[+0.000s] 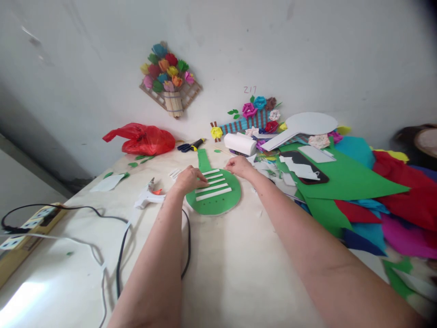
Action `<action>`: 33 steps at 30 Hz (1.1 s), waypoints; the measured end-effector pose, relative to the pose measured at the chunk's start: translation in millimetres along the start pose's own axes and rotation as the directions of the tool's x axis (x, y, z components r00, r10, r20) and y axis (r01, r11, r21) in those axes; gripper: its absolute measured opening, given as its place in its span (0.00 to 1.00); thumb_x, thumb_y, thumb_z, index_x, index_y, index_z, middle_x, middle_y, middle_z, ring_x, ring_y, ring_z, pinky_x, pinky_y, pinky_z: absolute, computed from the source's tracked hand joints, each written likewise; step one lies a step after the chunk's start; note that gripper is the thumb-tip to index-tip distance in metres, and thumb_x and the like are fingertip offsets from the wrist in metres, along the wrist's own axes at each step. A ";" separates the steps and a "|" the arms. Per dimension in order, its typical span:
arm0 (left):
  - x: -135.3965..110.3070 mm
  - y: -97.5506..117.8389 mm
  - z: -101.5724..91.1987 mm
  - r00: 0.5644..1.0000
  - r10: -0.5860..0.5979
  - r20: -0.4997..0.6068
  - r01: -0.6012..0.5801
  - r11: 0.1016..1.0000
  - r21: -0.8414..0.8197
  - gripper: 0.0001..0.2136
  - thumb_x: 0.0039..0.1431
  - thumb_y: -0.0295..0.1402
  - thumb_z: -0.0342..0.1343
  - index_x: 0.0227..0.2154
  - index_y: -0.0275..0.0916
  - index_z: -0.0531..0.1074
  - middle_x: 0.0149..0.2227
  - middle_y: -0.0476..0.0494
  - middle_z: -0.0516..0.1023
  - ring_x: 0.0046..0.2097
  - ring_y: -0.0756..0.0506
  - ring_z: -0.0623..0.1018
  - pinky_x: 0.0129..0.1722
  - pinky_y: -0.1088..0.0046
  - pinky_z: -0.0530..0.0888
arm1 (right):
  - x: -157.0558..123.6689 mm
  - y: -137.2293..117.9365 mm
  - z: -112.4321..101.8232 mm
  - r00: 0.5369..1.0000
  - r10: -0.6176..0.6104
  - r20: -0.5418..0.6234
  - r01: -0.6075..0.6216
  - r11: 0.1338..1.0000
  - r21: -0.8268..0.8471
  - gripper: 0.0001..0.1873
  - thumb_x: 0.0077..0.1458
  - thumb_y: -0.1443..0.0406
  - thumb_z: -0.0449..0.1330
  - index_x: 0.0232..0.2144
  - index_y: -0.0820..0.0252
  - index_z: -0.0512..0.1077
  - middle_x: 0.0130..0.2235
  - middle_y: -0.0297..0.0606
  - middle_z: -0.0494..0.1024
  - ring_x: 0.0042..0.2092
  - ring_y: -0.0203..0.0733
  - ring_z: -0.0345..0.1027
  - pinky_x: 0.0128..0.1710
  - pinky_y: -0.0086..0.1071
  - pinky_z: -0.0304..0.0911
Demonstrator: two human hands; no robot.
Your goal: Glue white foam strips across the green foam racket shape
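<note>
A green guitar-shaped cutout (225, 203) lies flat on the table, its neck pointing away from me. Several white paper strips (214, 194) run across its round body in near-parallel rows. My left hand (190, 179) rests over the left side of the body, fingers bent and pressed together at the strips' ends; what is between them is hidden. Just off the upper right edge, my right hand (240, 166) has its fingers closed in a pinch, with anything in them too small to make out. More short white strips (175, 174) lie left of the cutout.
A white glue gun (149, 198) with a cable lies at left, near a power strip (30, 228). Behind are a red plastic bag (148, 140) and scissors (191, 145). Green sheets (348, 175), a phone (316, 172) and a white guitar-shaped cutout (311, 122) crowd the right side.
</note>
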State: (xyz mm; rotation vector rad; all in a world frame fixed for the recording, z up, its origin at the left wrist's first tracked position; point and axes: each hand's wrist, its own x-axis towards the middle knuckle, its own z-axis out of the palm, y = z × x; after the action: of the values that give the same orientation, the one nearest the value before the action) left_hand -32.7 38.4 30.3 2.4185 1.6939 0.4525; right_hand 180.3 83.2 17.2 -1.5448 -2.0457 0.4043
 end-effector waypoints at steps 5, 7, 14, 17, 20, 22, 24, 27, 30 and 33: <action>1.0 -3.7 2.3 1.000 -0.025 0.003 0.025 1.000 -0.018 0.12 0.40 0.44 0.60 0.27 0.45 0.78 0.34 0.46 0.75 0.39 0.45 0.72 0.40 0.74 0.66 | 1.4 2.5 1.0 1.000 0.008 -0.009 -0.008 1.000 0.007 0.09 0.43 0.63 0.59 0.26 0.63 0.76 0.25 0.37 0.77 0.28 0.35 0.67 0.27 0.24 0.57; 1.8 -5.7 3.3 1.000 -0.006 0.002 0.006 1.000 -0.018 0.11 0.40 0.44 0.59 0.27 0.45 0.78 0.34 0.46 0.75 0.40 0.45 0.71 0.40 0.74 0.66 | 1.8 2.8 1.3 1.000 0.010 -0.011 -0.010 1.000 0.016 0.09 0.43 0.63 0.59 0.25 0.63 0.76 0.24 0.37 0.76 0.28 0.35 0.67 0.27 0.24 0.57; 3.4 -8.9 5.2 1.000 -0.015 0.010 0.015 1.000 -0.014 0.12 0.41 0.44 0.59 0.28 0.46 0.78 0.35 0.46 0.75 0.40 0.45 0.71 0.40 0.74 0.66 | 0.6 2.1 1.3 1.000 0.008 -0.004 -0.008 0.999 0.034 0.09 0.43 0.63 0.59 0.25 0.64 0.75 0.23 0.36 0.76 0.27 0.34 0.66 0.27 0.24 0.57; 3.5 -9.6 5.7 1.000 -0.012 0.011 0.012 1.000 -0.013 0.12 0.40 0.44 0.59 0.28 0.46 0.78 0.34 0.46 0.75 0.40 0.45 0.71 0.40 0.74 0.66 | -0.9 1.0 -0.2 1.000 0.011 0.001 -0.011 0.999 0.049 0.09 0.43 0.63 0.58 0.25 0.64 0.75 0.24 0.37 0.76 0.27 0.34 0.66 0.26 0.24 0.56; 3.3 -10.1 6.2 1.000 0.006 0.004 -0.006 1.000 -0.015 0.11 0.41 0.44 0.59 0.28 0.46 0.78 0.33 0.46 0.75 0.41 0.45 0.71 0.39 0.74 0.66 | -1.7 -0.5 -2.3 1.000 0.021 0.010 -0.021 0.999 0.050 0.09 0.44 0.63 0.58 0.25 0.64 0.75 0.24 0.37 0.76 0.26 0.34 0.66 0.26 0.24 0.56; 3.4 -10.6 6.7 1.000 0.008 0.000 -0.008 1.000 -0.013 0.11 0.41 0.44 0.58 0.28 0.46 0.78 0.34 0.46 0.75 0.40 0.45 0.71 0.39 0.74 0.66 | -1.9 -1.0 -3.0 1.000 0.018 0.010 -0.018 0.999 0.047 0.10 0.44 0.63 0.58 0.25 0.64 0.75 0.24 0.38 0.76 0.26 0.34 0.66 0.26 0.24 0.57; 3.7 -11.2 7.5 1.000 -0.003 -0.002 0.003 1.000 -0.008 0.11 0.41 0.44 0.58 0.28 0.46 0.78 0.34 0.47 0.75 0.40 0.45 0.71 0.39 0.73 0.66 | -1.9 -1.0 -2.8 1.000 0.018 0.011 -0.018 0.999 0.049 0.10 0.44 0.63 0.58 0.25 0.64 0.75 0.24 0.37 0.76 0.26 0.34 0.66 0.26 0.24 0.57; 4.0 -11.6 8.5 1.000 -0.007 -0.006 0.007 1.000 -0.003 0.11 0.42 0.43 0.58 0.28 0.47 0.78 0.34 0.48 0.75 0.39 0.46 0.71 0.40 0.74 0.66 | -2.3 -0.5 -1.7 1.000 0.023 0.007 -0.023 0.998 0.053 0.09 0.44 0.63 0.59 0.25 0.64 0.75 0.24 0.37 0.76 0.27 0.34 0.66 0.27 0.24 0.56; 3.5 -10.4 8.3 1.000 0.009 -0.017 -0.009 1.000 0.000 0.10 0.42 0.42 0.59 0.28 0.46 0.78 0.33 0.48 0.76 0.40 0.46 0.71 0.39 0.75 0.66 | -2.6 -0.3 -0.8 1.000 0.018 0.003 -0.018 0.999 0.049 0.09 0.44 0.63 0.59 0.25 0.64 0.75 0.23 0.37 0.75 0.27 0.34 0.66 0.27 0.24 0.56; 2.3 -8.5 7.0 0.999 0.027 -0.025 -0.027 1.000 0.002 0.09 0.42 0.41 0.59 0.27 0.45 0.78 0.32 0.48 0.76 0.41 0.45 0.70 0.37 0.75 0.66 | -2.0 0.4 -0.1 1.000 0.018 0.008 -0.018 0.999 0.050 0.09 0.44 0.63 0.59 0.25 0.65 0.75 0.23 0.37 0.75 0.26 0.34 0.66 0.27 0.23 0.56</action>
State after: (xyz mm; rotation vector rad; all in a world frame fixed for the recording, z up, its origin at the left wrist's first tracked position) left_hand -37.3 43.9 21.6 2.4501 1.6740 0.4879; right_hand 181.1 81.5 16.6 -1.5347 -2.0135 0.4657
